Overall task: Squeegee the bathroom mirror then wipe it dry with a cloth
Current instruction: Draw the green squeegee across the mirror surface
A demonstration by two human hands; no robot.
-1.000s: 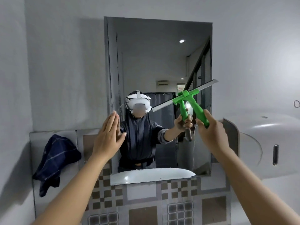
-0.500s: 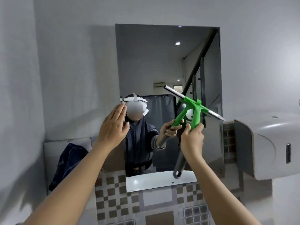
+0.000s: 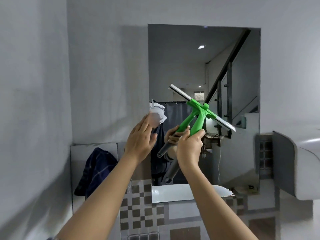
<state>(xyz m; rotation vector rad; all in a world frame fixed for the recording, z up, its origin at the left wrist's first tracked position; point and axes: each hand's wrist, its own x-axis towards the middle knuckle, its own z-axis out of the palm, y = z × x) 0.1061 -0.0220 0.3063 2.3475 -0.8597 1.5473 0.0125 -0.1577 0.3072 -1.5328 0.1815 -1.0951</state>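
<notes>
The rectangular mirror (image 3: 199, 63) hangs on the grey wall straight ahead. My right hand (image 3: 189, 148) grips the green handle of the squeegee (image 3: 201, 111), whose pale blade lies against the glass, slanting from upper left down to lower right across the mirror's middle. My left hand (image 3: 141, 140) is raised flat with fingers apart at the mirror's left edge, holding nothing. A dark blue checked cloth (image 3: 97, 170) hangs on the wall at lower left, away from both hands. The glass reflects my hand and the squeegee.
A white paper-towel dispenser (image 3: 297, 163) juts from the wall right of the mirror. Checked tiles (image 3: 138, 210) cover the wall below. A grey side wall (image 3: 31, 101) closes in on the left.
The squeegee blade has swung from tilting up-right to slanting down-right and moved left and lower on the glass. The view has shifted so the mirror sits further right. My left hand stays raised.
</notes>
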